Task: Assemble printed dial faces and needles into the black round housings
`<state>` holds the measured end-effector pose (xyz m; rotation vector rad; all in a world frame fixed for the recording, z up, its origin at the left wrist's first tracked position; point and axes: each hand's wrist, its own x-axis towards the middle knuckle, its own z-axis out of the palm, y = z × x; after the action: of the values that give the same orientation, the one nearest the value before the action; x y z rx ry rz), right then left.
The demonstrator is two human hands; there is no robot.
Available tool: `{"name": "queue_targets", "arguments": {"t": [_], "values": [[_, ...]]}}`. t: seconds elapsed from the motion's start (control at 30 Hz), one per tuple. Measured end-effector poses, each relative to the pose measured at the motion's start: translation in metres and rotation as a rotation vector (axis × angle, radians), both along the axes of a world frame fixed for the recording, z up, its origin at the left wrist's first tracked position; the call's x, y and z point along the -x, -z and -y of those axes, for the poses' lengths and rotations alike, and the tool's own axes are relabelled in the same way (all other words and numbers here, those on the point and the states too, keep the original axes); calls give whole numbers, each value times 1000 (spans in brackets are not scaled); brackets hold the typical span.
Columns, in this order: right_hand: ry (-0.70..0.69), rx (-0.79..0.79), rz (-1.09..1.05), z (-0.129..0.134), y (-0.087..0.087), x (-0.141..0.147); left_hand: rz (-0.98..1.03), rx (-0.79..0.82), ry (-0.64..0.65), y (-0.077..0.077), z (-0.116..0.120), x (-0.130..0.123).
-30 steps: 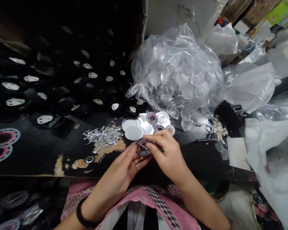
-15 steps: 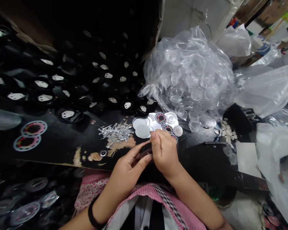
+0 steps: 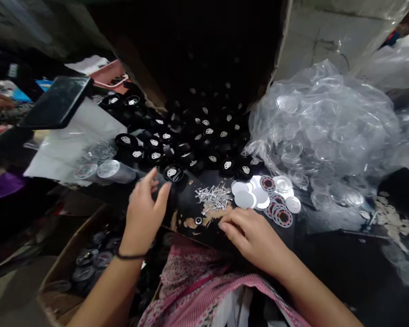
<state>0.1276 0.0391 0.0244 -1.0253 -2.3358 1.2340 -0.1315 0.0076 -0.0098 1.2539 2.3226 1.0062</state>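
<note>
My left hand (image 3: 143, 212) is raised over the left part of the black table, thumb and fingers apart, with nothing visible in it. Just right of its fingertips lies a round black housing (image 3: 173, 173) with a small silvery plate. Low over the table front, my right hand (image 3: 250, 230) has its fingers curled and thumb close to the forefinger; whatever they hold is hidden. Beyond its fingertips lies a heap of thin white pointers (image 3: 214, 198). Plain silvery discs (image 3: 244, 199) and printed dial rings (image 3: 282, 216) overlap beyond that hand. A small round part (image 3: 198, 220) sits left of it.
Many black housings (image 3: 209, 159) spill from a large dark box. A clear bag of plastic covers (image 3: 322, 131) stands at right. Clear cylinders (image 3: 113, 171) lie at left, near a phone-like slab (image 3: 57, 103). A carton (image 3: 59, 261) of finished-looking dials sits below the table's left edge.
My hands were together over a dark piece and have parted. My left hand has moved left and opened; my right stays near the table front. The view has turned left.
</note>
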Motion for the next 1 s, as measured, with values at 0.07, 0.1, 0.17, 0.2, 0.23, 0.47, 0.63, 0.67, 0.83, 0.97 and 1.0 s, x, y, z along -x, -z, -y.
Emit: {"name": "queue_targets", "arguments": {"t": [0.07,0.1,0.17,0.2,0.23,0.47,0.63,0.67,0.83,0.97,1.0], "values": [[19,3,88,1,1,-7,45,10,-16,-2,-32,4],[41,3,136,0,3,-13,86,14,-24,-2,-42,5],[137,-35,253,-5,9,-23,190,-3,-73,-1,-47,3],[202,-79,320,-9,12,-27,255,-27,-106,-1,-44,0],[261,-134,387,-14,14,-29,335,-58,-132,-1,-39,-5],[290,-326,497,-39,25,-16,1178,-154,-92,2,15,-71],[490,-66,213,-43,30,-36,1536,-25,-130,5,20,-99],[505,-35,161,-44,31,-42,1575,-1,-130,4,17,-102],[536,-228,101,-37,24,-59,1680,34,-151,-9,1,-119],[497,-374,51,-19,15,-45,1781,5,-165,-18,-6,-135],[444,-340,28,-15,14,-40,1791,-2,-179,-19,-7,-137]]}}
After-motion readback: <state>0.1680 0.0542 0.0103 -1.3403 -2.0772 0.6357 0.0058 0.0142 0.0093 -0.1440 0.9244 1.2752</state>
